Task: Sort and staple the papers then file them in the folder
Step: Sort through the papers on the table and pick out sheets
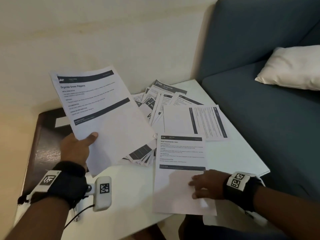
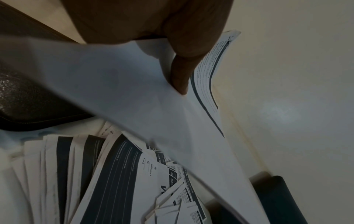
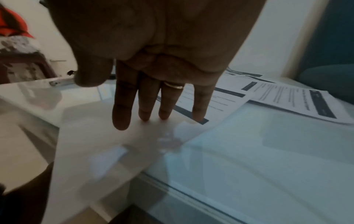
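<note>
My left hand (image 1: pixel 78 146) pinches the lower edge of a printed sheet headed "Organize Green Peppers" (image 1: pixel 102 110), thumb on top, and holds it lifted above the table. In the left wrist view the thumb (image 2: pixel 180 75) presses on that sheet (image 2: pixel 134 98). My right hand (image 1: pixel 206 184) lies flat with straight fingers on a sheet headed "Wipe baseboards clean" (image 1: pixel 180 163) at the table's front edge; the fingers (image 3: pixel 145 106) touch the paper (image 3: pixel 114 144). A loose pile of printed papers (image 1: pixel 152 104) is spread over the white table (image 1: pixel 131 187). A dark folder (image 1: pixel 45 135) lies at the left.
A blue sofa (image 1: pixel 259 66) with a white pillow (image 1: pixel 292 66) stands right of the table. A cream wall is behind. One sheet (image 1: pixel 199 120) lies sideways near the sofa. The front sheet overhangs the table edge (image 3: pixel 191 195).
</note>
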Motion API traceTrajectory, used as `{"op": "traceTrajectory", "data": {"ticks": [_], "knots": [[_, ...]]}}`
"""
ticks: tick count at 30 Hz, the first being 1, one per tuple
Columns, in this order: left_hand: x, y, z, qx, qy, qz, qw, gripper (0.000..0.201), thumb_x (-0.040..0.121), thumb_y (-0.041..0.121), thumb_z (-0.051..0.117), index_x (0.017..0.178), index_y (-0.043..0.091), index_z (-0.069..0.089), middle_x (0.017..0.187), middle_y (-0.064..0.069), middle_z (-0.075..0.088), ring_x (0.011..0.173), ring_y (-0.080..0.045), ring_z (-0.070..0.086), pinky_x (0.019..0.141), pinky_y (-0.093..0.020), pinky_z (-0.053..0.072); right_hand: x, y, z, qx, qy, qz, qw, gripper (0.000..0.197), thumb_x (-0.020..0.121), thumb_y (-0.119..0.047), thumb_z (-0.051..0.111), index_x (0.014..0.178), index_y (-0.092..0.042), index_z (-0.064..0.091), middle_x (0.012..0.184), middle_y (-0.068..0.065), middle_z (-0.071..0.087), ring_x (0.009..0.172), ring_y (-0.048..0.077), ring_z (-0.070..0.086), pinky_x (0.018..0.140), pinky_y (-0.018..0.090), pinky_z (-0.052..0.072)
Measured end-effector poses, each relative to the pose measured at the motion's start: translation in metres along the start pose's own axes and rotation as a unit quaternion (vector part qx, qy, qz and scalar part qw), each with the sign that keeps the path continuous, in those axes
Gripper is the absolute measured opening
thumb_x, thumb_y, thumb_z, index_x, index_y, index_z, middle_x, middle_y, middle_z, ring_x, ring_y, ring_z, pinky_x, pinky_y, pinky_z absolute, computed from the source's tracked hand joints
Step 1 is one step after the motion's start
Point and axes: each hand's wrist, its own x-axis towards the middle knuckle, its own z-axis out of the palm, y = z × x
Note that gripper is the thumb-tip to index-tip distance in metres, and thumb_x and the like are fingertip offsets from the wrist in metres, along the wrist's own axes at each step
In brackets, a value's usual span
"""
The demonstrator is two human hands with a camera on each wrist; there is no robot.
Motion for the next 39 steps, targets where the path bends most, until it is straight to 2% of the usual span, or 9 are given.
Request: {"op": "traceTrajectory", "data": {"ticks": [3, 6, 9, 12, 19, 23, 27, 33, 39], "knots": [[0.003, -0.002, 0.001, 0.018, -0.002, 0.004, 1.0, 0.033, 0.095, 0.015, 0.061, 0.127, 0.005, 0.056, 0.129, -0.01, 0.059, 0.104, -0.022, 0.049, 0.092, -0.034, 0.037, 0.008, 0.005, -0.007, 0.082, 0.136, 0.071, 0.985, 0.046, 0.095, -0.061, 0.041, 0.098, -0.023, 0.067, 0.111, -0.002, 0.069, 0.096, 0.017, 0.059, 0.085, 0.03, 0.045], [0.005, -0.004, 0.0, 0.019, -0.001, 0.002, 1.0, 0.034, 0.095, 0.015, 0.062, 0.127, 0.006, 0.056, 0.13, -0.01, 0.059, 0.107, -0.022, 0.05, 0.093, -0.035, 0.037, 0.021, 0.012, -0.015, 0.125, 0.217, 0.195, 0.948, 0.022, 0.094, -0.044, 0.054, 0.089, -0.023, 0.058, 0.103, 0.004, 0.068, 0.087, 0.019, 0.056, 0.074, 0.026, 0.042], [0.007, -0.008, 0.002, 0.023, -0.002, 0.001, 1.0, 0.033, 0.095, 0.016, 0.062, 0.127, 0.009, 0.056, 0.129, -0.008, 0.059, 0.109, -0.025, 0.052, 0.094, -0.037, 0.038, 0.034, 0.028, -0.016, 0.21, 0.234, 0.337, 0.887, 0.051, 0.082, -0.054, 0.067, 0.113, -0.017, 0.05, 0.117, 0.008, 0.059, 0.106, 0.028, 0.058, 0.089, 0.036, 0.049], [0.007, -0.009, 0.004, 0.032, -0.005, 0.003, 0.999, 0.033, 0.096, 0.017, 0.061, 0.127, 0.01, 0.055, 0.128, -0.009, 0.058, 0.106, -0.022, 0.049, 0.093, -0.037, 0.038, 0.045, 0.028, -0.014, 0.301, 0.233, 0.417, 0.825, 0.086, 0.071, -0.061, 0.075, 0.131, -0.012, 0.036, 0.13, 0.014, 0.047, 0.12, 0.036, 0.051, 0.097, 0.042, 0.044], [0.008, -0.015, 0.005, 0.064, -0.013, 0.011, 0.998, 0.036, 0.096, 0.018, 0.06, 0.13, 0.008, 0.053, 0.134, -0.013, 0.057, 0.118, -0.032, 0.052, 0.093, -0.037, 0.037, 0.07, 0.001, -0.005, 0.314, 0.222, 0.452, 0.805, 0.098, 0.061, -0.052, 0.086, 0.131, -0.012, 0.03, 0.133, 0.012, 0.03, 0.125, 0.038, 0.037, 0.097, 0.044, 0.043], [0.009, -0.016, 0.004, 0.054, -0.015, 0.016, 0.998, 0.034, 0.097, 0.017, 0.06, 0.129, 0.008, 0.054, 0.132, -0.012, 0.057, 0.111, -0.026, 0.051, 0.093, -0.037, 0.037, 0.072, 0.009, -0.009, 0.354, 0.208, 0.469, 0.782, 0.098, 0.062, -0.042, 0.088, 0.132, -0.012, 0.027, 0.133, 0.014, 0.033, 0.122, 0.037, 0.042, 0.096, 0.044, 0.044], [0.011, -0.018, 0.004, 0.058, -0.015, 0.013, 0.998, 0.033, 0.095, 0.018, 0.061, 0.126, 0.008, 0.055, 0.13, -0.012, 0.058, 0.116, -0.033, 0.053, 0.094, -0.039, 0.039, 0.072, 0.02, -0.005, 0.37, 0.204, 0.472, 0.774, 0.091, 0.064, -0.036, 0.087, 0.128, -0.013, 0.027, 0.13, 0.016, 0.046, 0.12, 0.037, 0.048, 0.098, 0.046, 0.043], [0.009, -0.02, 0.008, 0.057, -0.029, 0.019, 0.998, 0.026, 0.096, 0.017, 0.061, 0.12, 0.01, 0.057, 0.112, -0.003, 0.057, 0.101, -0.026, 0.051, 0.091, -0.038, 0.039, 0.067, 0.02, -0.005, 0.397, 0.211, 0.501, 0.74, 0.09, 0.064, -0.032, 0.089, 0.128, -0.012, 0.028, 0.131, 0.017, 0.034, 0.119, 0.04, 0.045, 0.097, 0.045, 0.044], [0.011, -0.025, 0.01, 0.043, -0.046, 0.01, 0.998, 0.023, 0.095, 0.016, 0.063, 0.117, 0.01, 0.058, 0.111, -0.006, 0.059, 0.1, -0.028, 0.054, 0.089, -0.04, 0.042, 0.063, 0.027, -0.005, 0.419, 0.22, 0.483, 0.736, 0.096, 0.067, -0.023, 0.087, 0.135, -0.015, 0.021, 0.13, 0.021, 0.042, 0.118, 0.041, 0.05, 0.096, 0.046, 0.045]]}}
